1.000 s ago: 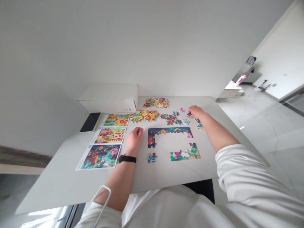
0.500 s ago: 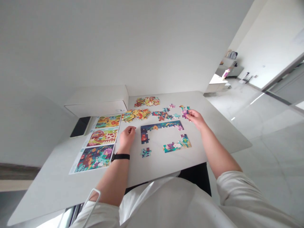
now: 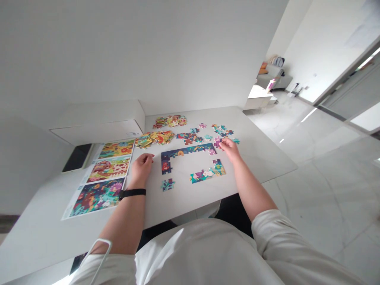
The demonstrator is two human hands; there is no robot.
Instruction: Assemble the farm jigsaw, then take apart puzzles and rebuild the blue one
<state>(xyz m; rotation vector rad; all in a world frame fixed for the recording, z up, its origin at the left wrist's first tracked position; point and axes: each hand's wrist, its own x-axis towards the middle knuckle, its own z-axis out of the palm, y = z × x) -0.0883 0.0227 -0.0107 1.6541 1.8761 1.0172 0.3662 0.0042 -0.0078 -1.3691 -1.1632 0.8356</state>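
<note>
Head camera view: two bare hands work well apart over a white table (image 3: 190, 202) holding a partly built jigsaw puzzle (image 3: 187, 150). The right hand (image 3: 230, 149) is at the puzzle's top right corner, its fingertips (image 3: 223, 141) pinching a purple puzzle piece (image 3: 217, 141) just above the end of the dark top strip. The left hand (image 3: 141, 165), a black wristband (image 3: 132, 192) at its wrist, sits loosely curled just left of the puzzle's dark corner; whether anything lies in its fingers cannot be told.

Below the gap in the frame lies a joined section of teal and purple pieces (image 3: 207, 173), with a small separate cluster (image 3: 168, 185) near the left hand. Loose pieces (image 3: 222, 130) scatter beyond the right hand, and two heaps of yellow-toned pieces (image 3: 170, 121) lie at the far end of the table. Three printed picture sheets (image 3: 108, 168) run along the table's left side, showing a jungle, a farm and a dark floral scene. A closed white box (image 3: 97, 128) stands behind them, its contents hidden. Beyond the table, a sofa (image 3: 268, 75) sits across the room.
</note>
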